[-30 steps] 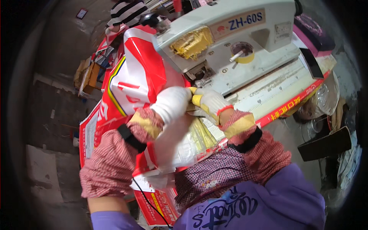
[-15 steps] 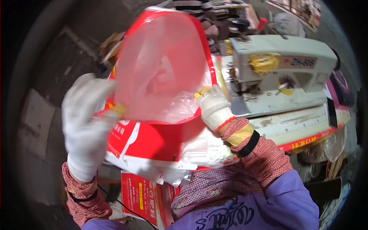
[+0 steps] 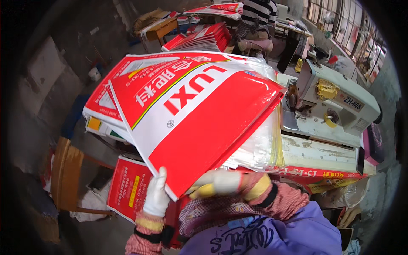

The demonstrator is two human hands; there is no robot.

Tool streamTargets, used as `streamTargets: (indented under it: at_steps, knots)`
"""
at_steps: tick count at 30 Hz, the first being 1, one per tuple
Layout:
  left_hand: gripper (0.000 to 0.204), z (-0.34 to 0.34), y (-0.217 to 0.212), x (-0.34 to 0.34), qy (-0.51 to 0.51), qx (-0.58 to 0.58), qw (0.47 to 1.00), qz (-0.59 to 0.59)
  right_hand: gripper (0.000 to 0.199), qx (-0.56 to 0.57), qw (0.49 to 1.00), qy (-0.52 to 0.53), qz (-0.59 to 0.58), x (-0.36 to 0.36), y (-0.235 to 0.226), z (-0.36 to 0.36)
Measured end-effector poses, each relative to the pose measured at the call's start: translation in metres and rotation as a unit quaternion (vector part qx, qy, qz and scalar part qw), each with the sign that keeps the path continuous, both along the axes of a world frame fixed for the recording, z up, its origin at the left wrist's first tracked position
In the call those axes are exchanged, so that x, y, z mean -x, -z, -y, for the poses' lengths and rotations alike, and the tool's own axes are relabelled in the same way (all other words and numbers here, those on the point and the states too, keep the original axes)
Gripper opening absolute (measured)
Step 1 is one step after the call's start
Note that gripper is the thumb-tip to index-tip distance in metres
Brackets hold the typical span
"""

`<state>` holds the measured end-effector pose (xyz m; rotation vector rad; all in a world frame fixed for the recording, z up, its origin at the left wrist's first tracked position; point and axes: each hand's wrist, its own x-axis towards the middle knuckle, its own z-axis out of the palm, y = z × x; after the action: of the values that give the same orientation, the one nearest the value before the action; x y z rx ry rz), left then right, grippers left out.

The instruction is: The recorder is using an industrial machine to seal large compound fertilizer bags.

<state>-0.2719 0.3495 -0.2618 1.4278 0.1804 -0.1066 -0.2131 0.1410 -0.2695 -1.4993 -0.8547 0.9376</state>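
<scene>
A large flat red and white printed sack (image 3: pixel 221 123) lies slanted across a stack in front of me. Its near corner points towards my lap. My left hand (image 3: pixel 156 196), in a white glove, is closed on the sack's edge by that corner, with the thumb on top. Beside the same corner, on its right, is my right hand (image 3: pixel 219 182) in a white glove with yellow fingertips. Its fingers are stretched leftward along the sack's edge, slightly blurred, and no grip shows. Clear plastic liners (image 3: pixel 255 148) stick out from under the sack's right side.
A pale sewing machine (image 3: pixel 335 100) stands on a bench to the right, close to the sack's far right corner. More red sacks (image 3: pixel 208 38) are stacked behind. A wooden stool (image 3: pixel 68 178) is at the left. A person in a striped top (image 3: pixel 258 12) sits at the back.
The sack's mouth was held up open, showing its pale inside; now the sack lies flat, printed side up. Both hands have come down nearer my lap, the left one also moving right.
</scene>
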Motion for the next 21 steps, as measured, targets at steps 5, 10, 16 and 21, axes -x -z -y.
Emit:
streamTargets:
  at_steps: [5,10,16,21]
  knots:
    - [0.035,-0.026,0.008,-0.026,-0.016,0.070,0.996,0.046,0.046,-0.225,0.907,0.316,-0.162,-0.018,0.014,0.102]
    - [0.038,-0.128,-0.048,0.008,-0.019,-0.090,0.994,0.061,0.055,-0.357,0.811,0.358,-0.293,-0.062,0.012,0.117]
    - [0.046,-0.211,-0.049,0.144,-0.278,-0.271,0.911,0.141,0.040,-0.233,0.876,0.361,-0.218,-0.106,0.055,-0.039]
    - [0.049,-0.238,0.088,0.242,-0.460,-0.059,0.884,0.057,0.031,0.358,0.828,0.317,0.292,-0.084,0.096,-0.175]
